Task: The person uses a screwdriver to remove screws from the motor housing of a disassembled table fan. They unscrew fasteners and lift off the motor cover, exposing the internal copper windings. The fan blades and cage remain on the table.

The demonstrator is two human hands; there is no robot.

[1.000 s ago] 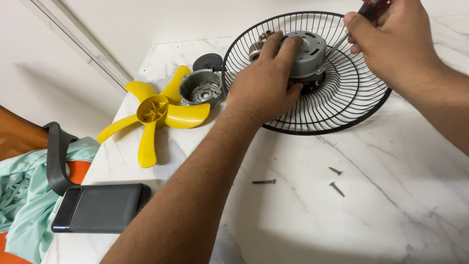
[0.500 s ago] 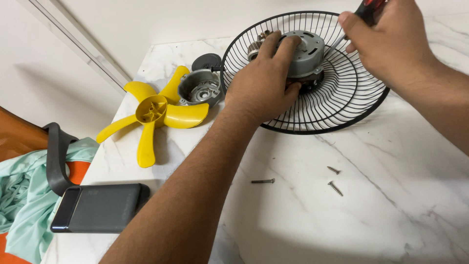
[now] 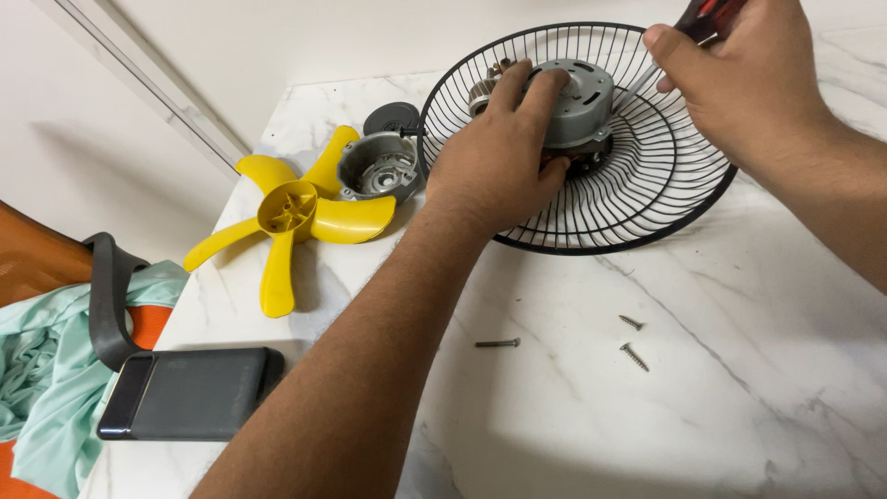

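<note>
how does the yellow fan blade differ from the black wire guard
The yellow fan blade is solid plastic with curved paddles; the black wire guard is an open round grille of thin wires. The blade lies alone and untouched; the guard carries the grey motor, steadied by the left hand. The blade looks smaller. Both rest on the marble table.

Three loose screws: one (image 3: 498,343) at lower centre, two (image 3: 632,322) (image 3: 634,356) lower right. One yellow fan blade (image 3: 288,214), five vanes, left. One wire guard (image 3: 647,185), one grey motor (image 3: 577,92), upper right.
</note>
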